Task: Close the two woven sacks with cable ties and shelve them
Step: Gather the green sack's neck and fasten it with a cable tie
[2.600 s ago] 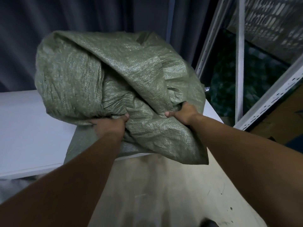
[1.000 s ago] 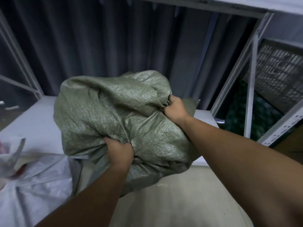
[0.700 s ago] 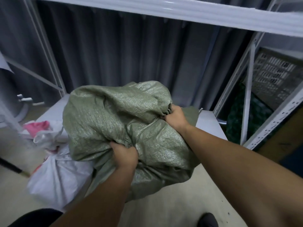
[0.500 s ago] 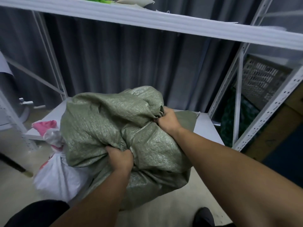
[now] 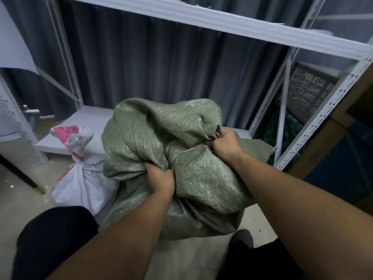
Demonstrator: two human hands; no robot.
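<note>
green sack (image 5: pixel 161 142) lowered, white sack (image 5: pixel 84 178) beside

The woven sack (image 5: pixel 161 142) is a dull olive green with a fine crosshatch weave that catches pale, shimmery highlights along its folds. Beside it, the second sack (image 5: pixel 84 178) is white with bright pink patches near its gathered top. The shelving frame (image 5: pixel 222 23) is white, its uprights dotted with rows of small dark holes. Behind it hangs a dark grey curtain (image 5: pixel 161 67) in vertical pleats. The floor (image 5: pixel 18 199) is pale beige.
</note>
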